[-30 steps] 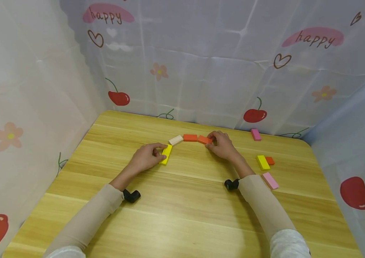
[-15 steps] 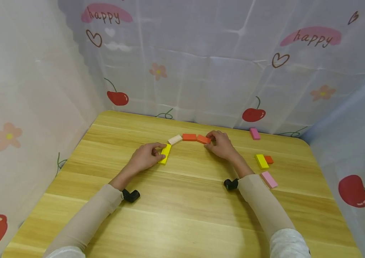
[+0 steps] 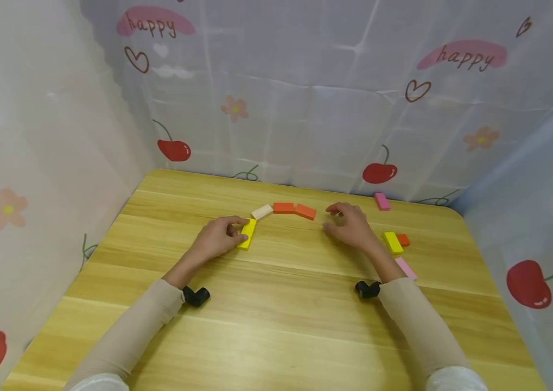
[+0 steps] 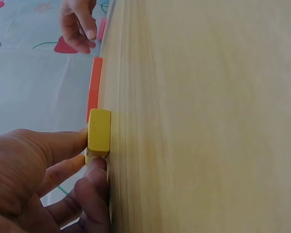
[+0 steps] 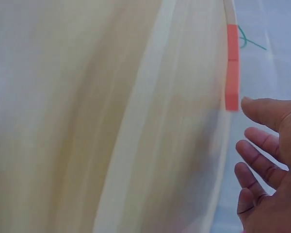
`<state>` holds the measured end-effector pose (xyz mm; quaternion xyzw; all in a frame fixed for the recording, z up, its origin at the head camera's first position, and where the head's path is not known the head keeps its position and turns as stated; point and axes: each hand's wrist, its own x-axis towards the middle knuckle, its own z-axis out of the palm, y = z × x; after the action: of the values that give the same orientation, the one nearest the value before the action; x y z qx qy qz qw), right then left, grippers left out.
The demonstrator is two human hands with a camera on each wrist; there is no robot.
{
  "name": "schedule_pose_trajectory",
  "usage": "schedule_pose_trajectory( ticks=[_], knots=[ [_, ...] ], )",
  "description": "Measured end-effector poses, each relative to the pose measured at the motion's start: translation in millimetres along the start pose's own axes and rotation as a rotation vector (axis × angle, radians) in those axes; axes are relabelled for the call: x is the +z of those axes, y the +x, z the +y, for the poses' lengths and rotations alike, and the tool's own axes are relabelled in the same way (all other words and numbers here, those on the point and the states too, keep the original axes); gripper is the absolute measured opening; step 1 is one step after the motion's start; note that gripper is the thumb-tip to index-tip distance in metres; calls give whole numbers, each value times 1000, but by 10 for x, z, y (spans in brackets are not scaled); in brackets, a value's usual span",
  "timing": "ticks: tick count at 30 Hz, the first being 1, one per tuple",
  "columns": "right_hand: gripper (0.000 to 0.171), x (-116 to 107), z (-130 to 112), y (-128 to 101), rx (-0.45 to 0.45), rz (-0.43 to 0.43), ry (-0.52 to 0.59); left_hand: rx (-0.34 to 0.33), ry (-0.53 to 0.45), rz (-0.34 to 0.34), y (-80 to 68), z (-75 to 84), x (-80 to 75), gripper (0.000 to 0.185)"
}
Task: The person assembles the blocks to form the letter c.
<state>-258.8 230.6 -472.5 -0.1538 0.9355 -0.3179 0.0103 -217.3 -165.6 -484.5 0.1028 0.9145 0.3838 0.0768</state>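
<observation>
Head view: left hand (image 3: 215, 239) pinches yellow block (image 3: 246, 234); right hand (image 3: 351, 228) relaxed, holding nothing.

Smooth, matt painted blocks (image 3: 247, 234) are lying on a glossy, grained wooden table (image 3: 276, 326); thin printed cloth (image 3: 305, 98) is hanging behind.

light: bright, even, soft shadows under arms on bench (image 3: 276, 326)
distortion: head view bends at edges
blur: right wrist view soft
</observation>
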Motion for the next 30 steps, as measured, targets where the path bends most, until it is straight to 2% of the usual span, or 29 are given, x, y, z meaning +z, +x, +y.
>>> schedule_pose_trajectory(
  ticks=[9, 17, 24, 30],
  knots=[
    [40, -411, 320, -491, 79, 87, -8, 4, 16, -24, 62, -7, -36, 46],
    [38, -583, 563, -882, 139, 165, -86, 11, 62, -62, 108, 23, -117, 45],
    [44, -674, 645, -1087, 288, 165, -161, 12, 60, -79, 125, 23, -141, 46],
    [50, -693, 666, -1160, 353, 148, -190, 10, 54, -86, 139, 36, -129, 45]
  ],
)
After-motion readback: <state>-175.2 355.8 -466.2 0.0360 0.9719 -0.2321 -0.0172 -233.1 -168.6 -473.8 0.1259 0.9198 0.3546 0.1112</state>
